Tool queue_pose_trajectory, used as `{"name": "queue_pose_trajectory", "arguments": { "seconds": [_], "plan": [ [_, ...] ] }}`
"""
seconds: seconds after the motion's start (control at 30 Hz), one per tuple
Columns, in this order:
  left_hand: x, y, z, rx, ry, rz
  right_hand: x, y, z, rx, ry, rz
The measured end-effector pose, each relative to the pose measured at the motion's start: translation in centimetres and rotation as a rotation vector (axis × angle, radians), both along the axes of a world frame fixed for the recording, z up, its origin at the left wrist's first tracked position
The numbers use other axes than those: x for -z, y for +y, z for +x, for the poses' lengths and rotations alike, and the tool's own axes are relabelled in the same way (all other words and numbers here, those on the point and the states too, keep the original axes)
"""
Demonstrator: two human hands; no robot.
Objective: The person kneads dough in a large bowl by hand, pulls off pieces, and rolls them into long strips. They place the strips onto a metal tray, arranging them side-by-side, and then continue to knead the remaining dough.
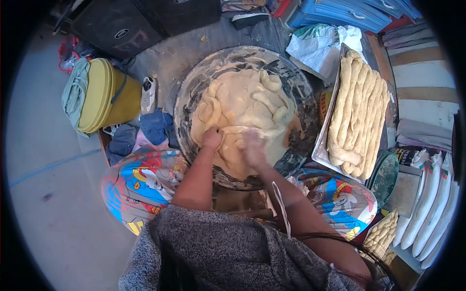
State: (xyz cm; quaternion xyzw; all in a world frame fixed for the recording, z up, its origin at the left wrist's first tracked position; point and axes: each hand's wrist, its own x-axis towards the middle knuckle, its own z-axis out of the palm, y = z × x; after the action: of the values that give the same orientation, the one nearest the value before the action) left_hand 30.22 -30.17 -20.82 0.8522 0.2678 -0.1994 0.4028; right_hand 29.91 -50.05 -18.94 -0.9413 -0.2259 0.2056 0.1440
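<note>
A large mass of pale, lumpy dough (242,104) fills much of a wide dark basin (303,92) whose walls are smeared with flour and dough. Both my hands are inside the basin at the near side of the dough. My left hand (212,139) is closed on a fold of the dough, knuckles up. To its right, my right hand (253,148) is at the dough's surface, smeared by motion, so its fingers cannot be made out. A patch of dry flour lies along the basin's right inner wall.
Right of the basin, a metal tray (326,138) carries several long dough strips (357,111). A yellow bucket (104,97) with a cloth stands at left, near a shoe (148,94). Blue crates (340,12), a white sack (318,46) and dark speakers (126,31) are at the back.
</note>
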Motion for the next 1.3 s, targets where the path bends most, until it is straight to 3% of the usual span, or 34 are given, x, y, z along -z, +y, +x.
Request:
{"name": "queue_pose_trajectory", "arguments": {
  "seconds": [0.07,0.13,0.17,0.23,0.27,0.3,0.33,0.4,0.43,0.5,0.53,0.6,0.67,0.73,0.8,0.83,0.9,0.97,1.03,1.1,1.17,1.2,1.23,1.27,1.3],
  "plan": [
    [-0.7,-0.1,-0.1,0.04,-0.011,-0.041,0.2,-5.4,1.9,0.043,0.037,-0.123],
    [-2.5,-0.8,0.0,0.069,-0.022,-0.09,3.3,-9.5,2.5,0.505,-0.041,-0.198],
    [-4.2,-1.2,0.3,0.092,0.069,-0.116,2.4,-10.0,3.0,0.499,-0.042,-0.201],
    [-4.7,-2.0,0.8,0.113,0.154,-0.145,-0.3,-10.2,4.3,0.547,0.109,0.134],
    [-3.7,-2.3,1.0,0.201,0.139,-0.084,-0.1,-10.2,4.1,0.542,0.106,0.133],
    [-2.8,-2.6,1.2,0.288,0.125,-0.02,0.2,-10.1,3.3,0.512,0.291,0.104],
    [-2.1,-2.8,2.4,0.299,0.184,-0.171,0.7,-10.0,2.2,0.48,0.477,0.075],
    [-3.2,-4.4,4.8,0.376,0.213,-0.463,2.2,-6.9,-2.5,0.411,0.292,-0.304],
    [-5.8,-6.2,5.9,0.443,0.185,-0.606,2.3,-6.3,-4.0,0.406,0.292,-0.302],
    [-10.6,-10.1,5.5,0.425,0.046,-0.675,2.2,-5.7,-6.2,0.246,0.081,-0.255],
    [-10.7,-11.1,5.3,0.428,0.044,-0.675,2.5,-5.5,-6.4,0.249,0.078,-0.255],
    [-10.9,-12.3,5.2,0.624,0.018,-0.647,2.3,-5.5,-6.2,0.232,0.231,-0.155],
    [-10.7,-11.4,5.7,0.755,0.108,-0.168,1.2,-6.1,-5.3,0.191,0.284,-0.181],
    [-5.7,-9.5,4.1,0.668,0.0,0.262,-0.1,-6.5,-3.5,0.149,0.341,-0.2],
    [-3.2,-6.0,2.7,0.59,-0.075,0.336,-0.7,-8.2,-1.1,0.251,0.75,0.089],
    [-2.6,-4.8,2.0,0.594,-0.07,0.335,-0.1,-9.4,0.0,0.254,0.756,0.09],
    [-1.8,-3.5,1.2,0.613,-0.238,0.271,1.4,-11.2,2.1,0.051,0.824,0.781],
    [-3.6,-4.4,1.8,0.64,-0.169,0.262,0.4,-10.6,4.1,0.624,0.941,0.721],
    [-4.4,-5.7,2.1,0.663,-0.109,0.258,-2.2,-8.7,6.2,0.581,0.87,0.602],
    [-4.5,-6.8,1.1,0.704,-0.231,0.355,-2.7,-7.2,7.0,0.525,0.806,0.484],
    [-4.5,-7.2,1.2,0.801,-0.092,0.346,-2.3,-5.9,7.2,0.381,0.324,0.394],
    [-4.5,-7.5,1.3,0.901,0.049,0.328,-1.7,-5.7,6.7,0.378,0.324,0.397],
    [-5.6,-7.8,1.9,0.9,0.048,0.33,-1.2,-5.7,5.7,0.149,0.199,0.34],
    [-6.6,-8.2,2.9,0.92,0.111,0.143,-0.8,-5.8,4.8,-0.08,0.073,0.279],
    [-7.7,-8.5,3.5,0.933,0.173,-0.043,-1.1,-5.8,4.1,-0.082,0.072,0.281]
  ]
}}
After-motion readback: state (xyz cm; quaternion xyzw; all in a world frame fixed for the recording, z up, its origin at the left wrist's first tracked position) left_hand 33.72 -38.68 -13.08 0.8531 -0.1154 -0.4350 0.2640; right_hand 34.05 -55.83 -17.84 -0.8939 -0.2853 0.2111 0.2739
